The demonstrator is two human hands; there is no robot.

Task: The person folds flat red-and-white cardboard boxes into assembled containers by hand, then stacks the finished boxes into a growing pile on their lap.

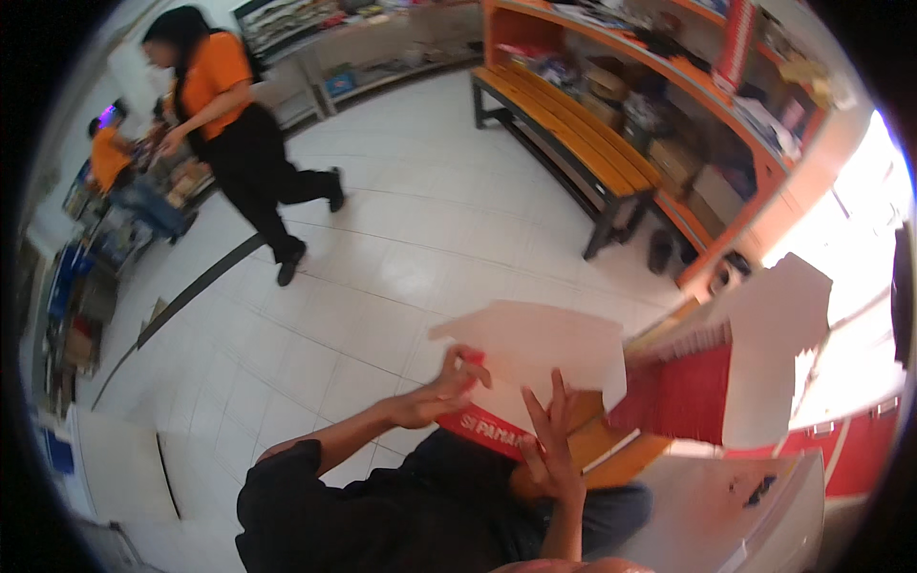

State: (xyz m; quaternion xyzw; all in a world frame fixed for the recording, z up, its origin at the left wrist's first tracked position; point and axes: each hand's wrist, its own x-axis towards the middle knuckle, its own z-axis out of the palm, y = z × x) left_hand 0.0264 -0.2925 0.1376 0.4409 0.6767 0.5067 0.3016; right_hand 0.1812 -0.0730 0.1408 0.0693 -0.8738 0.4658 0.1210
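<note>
In front of my lap is a partly folded cardboard food box [549, 344], white inside with a red printed outer wall. My left hand [452, 387] is closed on its left red edge, fingers bent over a corner flap. My right hand [554, 439] lies against the near wall. Two of its fingers are stretched apart over the white inside, and the others are partly bent. To the right stands a stack of flat red-and-white box blanks [678, 392], with large white flaps sticking out.
A wooden slatted bench [564, 124] stands before orange shelves [659, 62] loaded with boxes and goods. A white plastic tub [726, 506] is at lower right. Two people in orange shirts are at left, one walking [244, 124], another by the counter [119, 162]. A dark strip [201, 286] crosses the tiled floor.
</note>
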